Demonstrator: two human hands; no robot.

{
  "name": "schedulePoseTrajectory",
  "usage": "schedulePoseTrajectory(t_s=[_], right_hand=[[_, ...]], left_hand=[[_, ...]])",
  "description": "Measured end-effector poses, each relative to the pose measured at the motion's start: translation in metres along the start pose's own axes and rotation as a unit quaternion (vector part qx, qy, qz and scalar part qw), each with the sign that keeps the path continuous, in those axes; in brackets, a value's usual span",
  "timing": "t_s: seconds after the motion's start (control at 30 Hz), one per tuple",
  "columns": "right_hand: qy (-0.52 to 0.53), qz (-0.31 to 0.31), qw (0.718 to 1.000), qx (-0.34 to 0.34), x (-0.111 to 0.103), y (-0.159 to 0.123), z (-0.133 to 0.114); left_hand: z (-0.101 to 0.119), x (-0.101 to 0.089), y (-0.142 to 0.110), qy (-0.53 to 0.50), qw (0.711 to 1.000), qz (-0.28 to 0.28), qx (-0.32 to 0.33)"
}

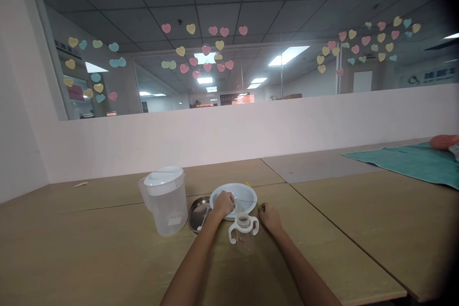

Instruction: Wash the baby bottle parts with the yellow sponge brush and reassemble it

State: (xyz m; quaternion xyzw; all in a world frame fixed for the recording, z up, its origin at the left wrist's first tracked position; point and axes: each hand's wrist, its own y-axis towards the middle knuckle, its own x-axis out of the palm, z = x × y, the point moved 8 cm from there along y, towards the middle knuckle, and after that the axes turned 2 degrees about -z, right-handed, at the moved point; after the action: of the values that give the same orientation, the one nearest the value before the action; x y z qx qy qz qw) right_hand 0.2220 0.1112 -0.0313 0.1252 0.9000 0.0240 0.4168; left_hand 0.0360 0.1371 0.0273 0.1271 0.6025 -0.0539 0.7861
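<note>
A clear baby bottle with a white two-handled collar stands uncapped on the table between my forearms. Behind it is a white bowl. My left hand is closed over the bowl's left side; a translucent piece shows beside its fingers, but what it grips is unclear. My right hand, at the bowl's right edge, pinches a thin green-ended stick. A fine dark line runs from there across the bowl toward my left hand.
Left of the bowl, a round metal dish holds a whitish item partly behind my left forearm. A lidded translucent pitcher stands farther left. A teal cloth lies at the far right. A wall with a window rises behind the table.
</note>
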Motion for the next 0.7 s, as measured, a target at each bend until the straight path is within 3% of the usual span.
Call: schedulePoseTrajectory(t_s=[0.23,0.43,0.53,0.63,0.7], right_hand=[[0.049,0.037,0.997,0.057,-0.010,0.009,0.020],[0.048,0.031,0.998,0.040,-0.004,0.007,0.018],[0.043,0.028,0.998,0.026,-0.003,0.005,0.015],[0.049,0.024,0.998,0.013,0.000,0.005,0.013],[0.059,0.022,0.998,0.003,0.003,0.008,0.013]], left_hand=[[-0.005,-0.008,-0.006,-0.006,0.999,0.044,-0.019],[-0.011,-0.012,0.000,-0.029,0.996,0.075,-0.048],[-0.011,-0.030,-0.012,-0.042,0.987,0.150,-0.051],[-0.015,-0.046,-0.041,-0.048,0.967,0.248,-0.044],[-0.022,-0.052,-0.066,-0.069,0.937,0.341,-0.022]])
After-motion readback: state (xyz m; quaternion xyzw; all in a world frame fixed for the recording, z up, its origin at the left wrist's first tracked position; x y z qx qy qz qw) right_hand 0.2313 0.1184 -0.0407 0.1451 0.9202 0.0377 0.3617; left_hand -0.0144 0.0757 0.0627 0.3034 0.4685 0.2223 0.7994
